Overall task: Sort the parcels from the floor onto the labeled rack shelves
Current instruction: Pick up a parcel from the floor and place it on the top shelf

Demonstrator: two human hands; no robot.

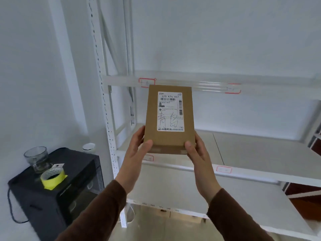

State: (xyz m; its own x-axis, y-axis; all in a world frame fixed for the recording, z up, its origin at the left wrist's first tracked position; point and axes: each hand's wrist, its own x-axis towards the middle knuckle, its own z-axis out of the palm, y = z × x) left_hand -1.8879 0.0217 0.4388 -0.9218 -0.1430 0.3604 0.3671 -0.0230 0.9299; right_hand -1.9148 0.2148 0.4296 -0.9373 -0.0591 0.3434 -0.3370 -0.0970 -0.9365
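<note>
A flat brown cardboard parcel point(170, 138) with a white shipping label point(170, 112), handwriting across it, is held upright in front of the white rack point(111, 129). My left hand point(139, 150) grips its lower left corner and my right hand point(198, 152) grips its lower right corner, thumbs on the front face. Behind it, red-bordered shelf labels sit on the upper beam point(146, 82) point(233, 88) and on the middle shelf's front edge point(224, 169). The shelves in view hold nothing.
A black cabinet point(57, 193) stands at the left against the wall, carrying a glass jar point(37, 158), a roll of yellow tape point(52, 178) and a small white cup point(89, 147). A cable point(10, 207) hangs down its side. Brown flooring point(305, 204) shows at the right.
</note>
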